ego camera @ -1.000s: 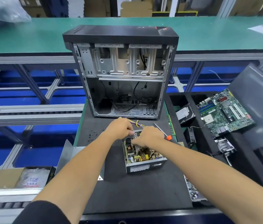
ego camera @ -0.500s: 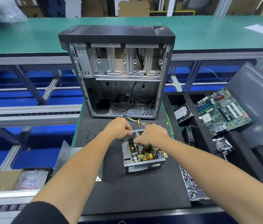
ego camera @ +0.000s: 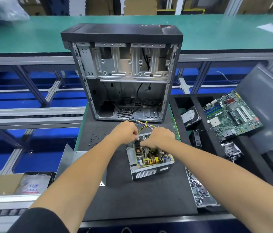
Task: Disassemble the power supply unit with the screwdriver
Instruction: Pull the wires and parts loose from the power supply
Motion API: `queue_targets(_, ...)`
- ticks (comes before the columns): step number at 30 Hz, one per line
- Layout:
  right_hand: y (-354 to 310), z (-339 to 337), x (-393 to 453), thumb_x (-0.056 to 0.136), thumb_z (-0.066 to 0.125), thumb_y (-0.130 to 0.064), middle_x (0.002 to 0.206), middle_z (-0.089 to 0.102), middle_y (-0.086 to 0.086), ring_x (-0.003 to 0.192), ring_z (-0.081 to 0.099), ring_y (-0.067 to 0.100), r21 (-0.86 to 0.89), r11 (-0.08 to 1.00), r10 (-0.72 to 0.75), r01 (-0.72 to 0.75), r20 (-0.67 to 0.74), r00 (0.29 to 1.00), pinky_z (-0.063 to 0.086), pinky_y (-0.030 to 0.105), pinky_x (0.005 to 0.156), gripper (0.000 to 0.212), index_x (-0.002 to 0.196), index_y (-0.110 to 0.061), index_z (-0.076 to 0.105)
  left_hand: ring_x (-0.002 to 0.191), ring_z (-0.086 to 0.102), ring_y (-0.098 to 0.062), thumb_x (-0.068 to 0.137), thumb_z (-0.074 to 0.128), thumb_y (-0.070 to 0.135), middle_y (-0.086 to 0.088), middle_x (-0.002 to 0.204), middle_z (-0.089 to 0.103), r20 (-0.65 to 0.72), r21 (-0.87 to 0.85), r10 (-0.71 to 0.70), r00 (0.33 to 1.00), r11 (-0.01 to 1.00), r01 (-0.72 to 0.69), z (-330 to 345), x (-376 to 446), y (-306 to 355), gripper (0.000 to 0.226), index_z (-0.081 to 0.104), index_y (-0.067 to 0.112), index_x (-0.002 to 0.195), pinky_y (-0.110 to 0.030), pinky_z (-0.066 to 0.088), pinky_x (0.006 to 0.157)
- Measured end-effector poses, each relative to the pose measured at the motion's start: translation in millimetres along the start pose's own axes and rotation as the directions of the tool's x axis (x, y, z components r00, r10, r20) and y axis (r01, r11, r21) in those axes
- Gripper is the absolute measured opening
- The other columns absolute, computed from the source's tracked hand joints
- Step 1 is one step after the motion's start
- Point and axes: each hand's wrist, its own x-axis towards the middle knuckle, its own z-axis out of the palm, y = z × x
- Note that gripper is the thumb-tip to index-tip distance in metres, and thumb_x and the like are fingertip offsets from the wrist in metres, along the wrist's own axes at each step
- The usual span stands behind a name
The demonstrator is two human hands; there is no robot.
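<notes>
The power supply unit (ego camera: 149, 158) sits near the middle of the black mat (ego camera: 140, 199) on the worktop, its lid already off so the yellow-brown circuit board and coils show inside the open metal shell. It lies just in front of the emptied computer case (ego camera: 124, 73), which stands upright at the mat's far edge.

Both hands work at the unit's far end. The left hand (ego camera: 125, 132) has its fingers curled, pinching the perforated far wall of the shell, probably to steady it. The right hand (ego camera: 159, 137) curls down over the same end, beside the bundle of coloured wires (ego camera: 146, 126) that trails toward the case; what its fingers grip underneath I cannot tell. No screwdriver shows from here. My guess is the board or the wire harness is being worked loose from the shell.

A few loose screws (ego camera: 93, 140) lie on the mat toward its left edge, likely set there so they do not roll off. A metal tray of small parts (ego camera: 199, 190) sits at the mat's right edge. Farther right, a foam organiser holds the motherboard (ego camera: 231, 113) and a hard drive (ego camera: 190, 116), each in its own slot.
</notes>
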Motion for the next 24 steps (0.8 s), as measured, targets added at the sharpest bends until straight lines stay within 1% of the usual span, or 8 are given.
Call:
queue_targets(3, -5.5, 4.3, -1.9, 0.064, 0.056, -0.068, 0.071, 0.058, -0.005, 0.062, 0.057, 0.014, -0.001, 0.999, -0.036, 0.036, 0.006, 0.999, 0.038, 0.022, 0.049, 0.054, 0.076, -0.015, 0.057, 0.075, 0.060, -0.017, 0.088, 0.065, 0.024, 0.003, 0.075, 0.067, 0.020, 0.049, 0.022, 1.000, 0.999, -0.023, -1.3, 0.8, 1.5, 0.013, 0.072, 0.014, 0.085, -0.030, 0.044, 0.066)
queue_targets(7, -8.6, 9.5, -3.4, 0.065, 0.059, -0.060, 0.068, 0.059, -0.006, 0.058, 0.053, 0.011, 0.010, 0.999, -0.053, 0.053, -0.025, 0.998, 0.034, 0.022, 0.046, 0.043, 0.069, -0.017, 0.057, 0.080, 0.059, -0.021, 0.091, 0.059, 0.023, -0.004, 0.085, 0.067, 0.045, 0.122, 0.041, 0.998, 0.991, -0.047, -0.2, -1.1, 4.7, 0.013, 0.066, 0.012, 0.088, -0.033, 0.044, 0.067)
queue_targets(10, -7.4, 14.7, -4.9, 0.066, 0.062, -0.059, 0.068, 0.056, -0.005, 0.059, 0.052, 0.013, 0.001, 0.998, -0.061, 0.061, -0.079, 0.995, 0.032, 0.022, 0.047, 0.044, 0.068, -0.016, 0.053, 0.084, 0.057, -0.026, 0.087, 0.056, 0.019, -0.006, 0.091, 0.063, 0.103, 0.203, 0.072, 0.992, 0.975, -0.092, 0.3, -5.6, 8.4, 0.010, 0.057, 0.011, 0.095, -0.038, 0.048, 0.070)
queue_targets(14, -5.7, 19.4, -6.2, 0.065, 0.063, -0.063, 0.069, 0.055, -0.005, 0.067, 0.055, 0.017, 0.002, 0.997, -0.075, 0.076, -0.095, 0.993, 0.039, 0.024, 0.055, 0.049, 0.074, -0.016, 0.054, 0.083, 0.046, -0.019, 0.077, 0.061, 0.013, -0.001, 0.099, 0.050, 0.092, 0.200, 0.171, 0.981, 0.962, -0.186, 8.4, -13.4, 14.5, 0.030, 0.042, 0.015, 0.100, -0.037, 0.042, 0.068)
queue_targets(17, -4.1, 16.4, -6.2, 0.063, 0.061, -0.061, 0.065, 0.056, -0.005, 0.055, 0.050, 0.012, -0.003, 0.998, -0.067, 0.067, -0.102, 0.993, 0.032, 0.021, 0.047, 0.045, 0.066, -0.017, 0.053, 0.082, 0.051, -0.024, 0.080, 0.058, 0.003, -0.007, 0.101, 0.051, 0.095, 0.213, 0.088, 0.992, 0.971, -0.107, 15.2, -18.1, 9.4, 0.033, 0.040, 0.014, 0.105, -0.038, 0.042, 0.065)
queue_targets(19, -2.4, 16.2, -5.6, 0.062, 0.063, -0.057, 0.063, 0.055, -0.005, 0.052, 0.047, 0.011, -0.031, 0.998, -0.063, 0.060, -0.131, 0.989, 0.030, 0.021, 0.046, 0.041, 0.064, -0.018, 0.051, 0.088, 0.057, -0.031, 0.082, 0.054, 0.000, -0.013, 0.101, 0.057, 0.132, 0.265, 0.036, 0.991, 0.962, -0.070, 16.2, -19.6, 2.1, 0.033, 0.043, 0.010, 0.112, -0.039, 0.045, 0.069)
queue_targets(21, 0.8, 17.7, -4.9, 0.063, 0.065, -0.056, 0.061, 0.054, -0.006, 0.051, 0.046, 0.011, -0.064, 0.997, -0.053, 0.045, -0.138, 0.989, 0.031, 0.021, 0.046, 0.040, 0.064, -0.018, 0.051, 0.087, 0.055, -0.030, 0.082, 0.052, -0.001, -0.013, 0.100, 0.057, 0.133, 0.260, 0.023, 0.991, 0.964, -0.057, 14.8, -20.1, -2.2, 0.033, 0.045, 0.011, 0.112, -0.038, 0.043, 0.069)
queue_targets(24, 7.5, 18.6, -3.5, 0.062, 0.068, -0.065, 0.062, 0.052, -0.006, 0.052, 0.047, 0.013, -0.093, 0.996, -0.028, 0.015, -0.139, 0.990, 0.036, 0.023, 0.050, 0.052, 0.065, -0.017, 0.048, 0.078, 0.047, -0.026, 0.081, 0.050, -0.003, -0.011, 0.097, 0.056, 0.114, 0.289, 0.025, 0.993, 0.956, -0.058, 14.5, -20.0, -5.5, 0.031, 0.045, 0.013, 0.108, -0.034, 0.036, 0.063)
